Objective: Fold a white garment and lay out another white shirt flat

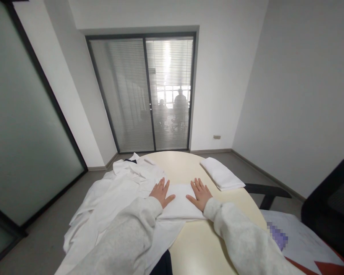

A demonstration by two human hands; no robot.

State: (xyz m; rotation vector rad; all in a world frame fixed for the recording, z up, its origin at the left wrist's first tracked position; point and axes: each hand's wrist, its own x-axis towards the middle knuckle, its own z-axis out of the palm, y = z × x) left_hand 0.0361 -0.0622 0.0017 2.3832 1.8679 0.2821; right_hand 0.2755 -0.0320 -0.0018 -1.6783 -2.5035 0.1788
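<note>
- Far left there's a frosted glass partition [23,126], and a pile of loose white garments [109,202] spills over the left side of the round cream counter [200,244]. Looks like unfolded shirts, with a dark collar bit poking out at the far end.
- Left hand [161,193] lies palm down on the left edge of the folded white cloth [180,202]. Fingers flat and slightly spread, nothing gripped, just pressing on the fabric.
- That folded cloth sits in the middle of the counter, right in front of the person, with its left part lying over the loose pile.
- Right hand [200,194] mirrors the left one: flat on the cloth's right edge, fingers stretched out, thumb out to the side, holding nothing.
- Further right and back, a second folded white piece [222,173] rests neatly near the far edge, well apart from the hands.
- My read on progress: one piece is done and set aside, the one under the hands looks folded and is getting smoothed, and the heap on the left is what's left.
- Far right: black office chair [329,206], some papers [301,240] by the counter edge. Blinds on the glass doors [143,95] at the back.
</note>
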